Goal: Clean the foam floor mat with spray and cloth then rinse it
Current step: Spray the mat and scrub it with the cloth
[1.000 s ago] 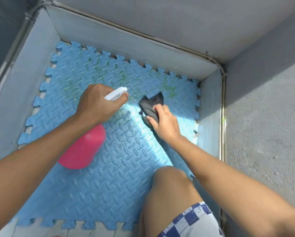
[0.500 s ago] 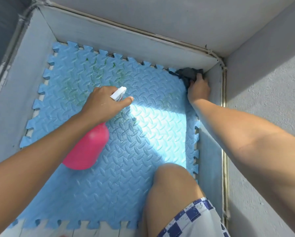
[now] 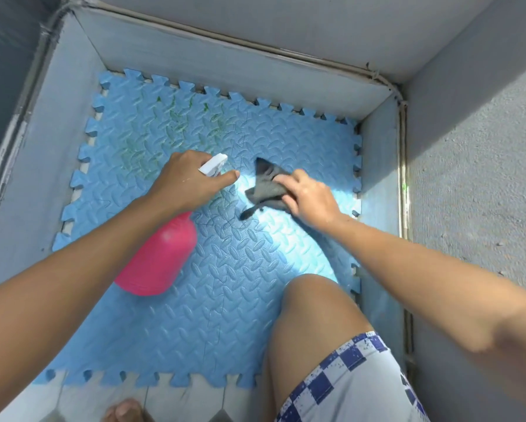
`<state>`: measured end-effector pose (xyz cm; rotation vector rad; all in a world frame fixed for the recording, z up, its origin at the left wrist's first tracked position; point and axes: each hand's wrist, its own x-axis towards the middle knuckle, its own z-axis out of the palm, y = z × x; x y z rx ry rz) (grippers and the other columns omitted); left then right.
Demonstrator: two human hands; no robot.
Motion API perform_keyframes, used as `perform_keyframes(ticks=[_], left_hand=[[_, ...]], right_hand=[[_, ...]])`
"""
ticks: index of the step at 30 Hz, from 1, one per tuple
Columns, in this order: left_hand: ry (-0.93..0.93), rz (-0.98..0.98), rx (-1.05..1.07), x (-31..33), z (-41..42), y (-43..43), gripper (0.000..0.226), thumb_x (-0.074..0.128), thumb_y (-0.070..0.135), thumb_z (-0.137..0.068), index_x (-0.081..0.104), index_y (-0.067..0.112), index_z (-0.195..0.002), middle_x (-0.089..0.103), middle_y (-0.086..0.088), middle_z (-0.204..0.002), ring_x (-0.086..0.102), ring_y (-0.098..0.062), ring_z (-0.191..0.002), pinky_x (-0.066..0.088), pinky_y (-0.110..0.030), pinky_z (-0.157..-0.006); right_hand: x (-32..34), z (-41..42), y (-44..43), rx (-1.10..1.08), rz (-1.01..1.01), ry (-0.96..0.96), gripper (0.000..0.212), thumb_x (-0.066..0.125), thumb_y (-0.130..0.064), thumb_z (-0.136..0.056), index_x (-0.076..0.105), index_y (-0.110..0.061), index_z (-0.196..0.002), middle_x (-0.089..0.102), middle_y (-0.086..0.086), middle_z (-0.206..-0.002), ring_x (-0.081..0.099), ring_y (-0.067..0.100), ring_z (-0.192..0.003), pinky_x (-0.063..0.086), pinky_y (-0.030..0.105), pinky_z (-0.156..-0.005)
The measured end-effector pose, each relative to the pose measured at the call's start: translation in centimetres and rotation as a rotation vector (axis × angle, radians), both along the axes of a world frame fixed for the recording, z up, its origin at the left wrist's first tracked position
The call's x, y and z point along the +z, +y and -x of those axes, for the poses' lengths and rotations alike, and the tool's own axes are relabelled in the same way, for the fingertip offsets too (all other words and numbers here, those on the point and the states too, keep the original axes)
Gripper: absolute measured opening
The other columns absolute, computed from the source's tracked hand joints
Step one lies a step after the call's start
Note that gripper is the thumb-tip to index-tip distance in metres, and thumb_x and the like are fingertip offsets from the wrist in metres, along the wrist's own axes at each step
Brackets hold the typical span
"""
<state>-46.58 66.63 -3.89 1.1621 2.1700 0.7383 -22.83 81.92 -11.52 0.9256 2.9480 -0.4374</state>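
Note:
A blue foam floor mat (image 3: 225, 315) with interlocking edges lies on the floor in a walled corner. Green smears (image 3: 179, 117) mark its far left part. My left hand (image 3: 185, 181) grips a pink spray bottle (image 3: 158, 260) by its white trigger head (image 3: 213, 164), nozzle pointing right, over the mat's middle. My right hand (image 3: 307, 196) presses a dark grey cloth (image 3: 263, 187) onto the mat just right of the nozzle. A bright sunlit patch lies under the cloth.
Low grey walls (image 3: 255, 74) enclose the mat at the back, left and right. My bare knee (image 3: 310, 315) rests on the mat's near right part. White floor tiles (image 3: 179, 403) and toes (image 3: 124, 411) show at the near edge. Rough grey ground (image 3: 474, 178) lies beyond the right wall.
My right hand has drawn the cloth from the far right corner back to the mat's middle. The left hand and the bottle have stayed nearly in place.

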Motion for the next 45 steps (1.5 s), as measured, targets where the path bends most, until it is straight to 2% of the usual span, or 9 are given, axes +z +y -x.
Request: perform_keyframes(ticks=[5,10,19,25,30,34,39,42,45], left_hand=[[0.145,0.012,-0.011,0.6,-0.8,-1.3,0.062,0.055,0.063,-0.081,0.047,0.007,-0.055,0.043,-0.004,-0.046,0.049,-0.028,-0.051,0.036,-0.033,-0.05],[0.107,0.136,-0.008,0.9,0.0,-2.1,0.055,0.065,0.058,-0.084,0.045,0.013,-0.059,0.05,-0.003,-0.056,0.054,-0.033,-0.067,0.045,-0.038,-0.067],[0.001,0.242,-0.171,-1.3,0.5,-7.8,0.054,0.073,0.059,-0.081,0.051,0.015,-0.059,0.052,-0.001,-0.058,0.054,-0.023,-0.061,0.037,-0.035,-0.057],[0.108,0.1,0.147,0.7,2.4,-10.3,0.065,0.07,0.061,-0.081,0.047,0.004,-0.06,0.046,-0.01,-0.05,0.045,-0.027,-0.05,0.037,-0.036,-0.053],[0.052,0.1,0.04,0.8,2.7,-11.7,0.057,0.066,0.058,-0.082,0.055,0.004,-0.064,0.058,-0.01,-0.055,0.057,-0.029,-0.058,0.049,-0.039,-0.061],[0.16,0.1,0.234,0.9,2.7,-12.7,0.065,0.053,0.066,-0.076,0.056,0.003,-0.061,0.061,-0.012,-0.051,0.063,-0.035,-0.061,0.054,-0.046,-0.064],[0.134,0.014,0.317,1.2,4.2,-13.5,0.058,0.06,0.064,-0.077,0.058,0.007,-0.063,0.06,-0.01,-0.058,0.059,-0.033,-0.063,0.047,-0.043,-0.062],[0.114,0.002,0.294,1.7,4.1,-13.5,0.048,0.067,0.054,-0.079,0.042,0.019,-0.057,0.043,0.001,-0.053,0.044,-0.023,-0.055,0.032,-0.036,-0.057],[0.106,0.019,0.264,1.6,4.1,-13.3,0.046,0.067,0.057,-0.076,0.043,0.022,-0.059,0.048,0.003,-0.057,0.048,-0.017,-0.057,0.033,-0.033,-0.057]], right_hand=[[0.7,-0.3,13.8,-0.792,0.081,-0.026,0.037,0.053,-0.025,-0.099,0.047,-0.011,-0.133,0.058,0.022,-0.129,0.058,0.042,-0.116,0.046,0.037,-0.089],[-0.3,0.5,13.8,-0.819,0.07,-0.047,0.041,0.049,-0.029,-0.1,0.04,-0.014,-0.137,0.056,0.024,-0.13,0.058,0.045,-0.112,0.046,0.042,-0.092],[-0.2,0.4,14.2,-0.804,0.078,-0.084,0.045,0.048,-0.03,-0.1,0.035,-0.015,-0.14,0.051,0.024,-0.134,0.056,0.046,-0.114,0.046,0.044,-0.094],[0.2,1.6,11.8,-0.808,0.038,-0.086,0.042,0.046,-0.03,-0.101,0.038,-0.018,-0.14,0.044,0.022,-0.14,0.054,0.046,-0.116,0.044,0.044,-0.096],[0.4,3.5,6.9,-0.717,0.101,-0.004,0.039,0.05,-0.031,-0.1,0.046,-0.019,-0.136,0.049,0.018,-0.132,0.058,0.042,-0.109,0.044,0.039,-0.084],[1.0,7.6,-2.8,-0.515,0.191,0.172,0.035,0.06,-0.031,-0.098,0.056,-0.024,-0.132,0.057,0.004,-0.121,0.061,0.023,-0.097,0.041,0.028,-0.076],[0.2,10.4,-16.4,0.157,0.348,0.141,0.041,0.063,-0.035,-0.095,0.058,-0.028,-0.135,0.057,-0.002,-0.112,0.06,0.018,-0.086,0.055,0.036,-0.08],[0.6,10.2,-15.3,0.587,0.314,0.078,0.038,0.056,-0.036,-0.099,0.059,-0.023,-0.135,0.056,0.005,-0.106,0.061,0.024,-0.081,0.05,0.035,-0.066],[1.3,10.0,-8.7,0.466,0.236,0.078,0.041,0.044,-0.045,-0.099,0.059,-0.025,-0.131,0.055,0.0,-0.104,0.062,0.023,-0.086,0.048,0.033,-0.07]])
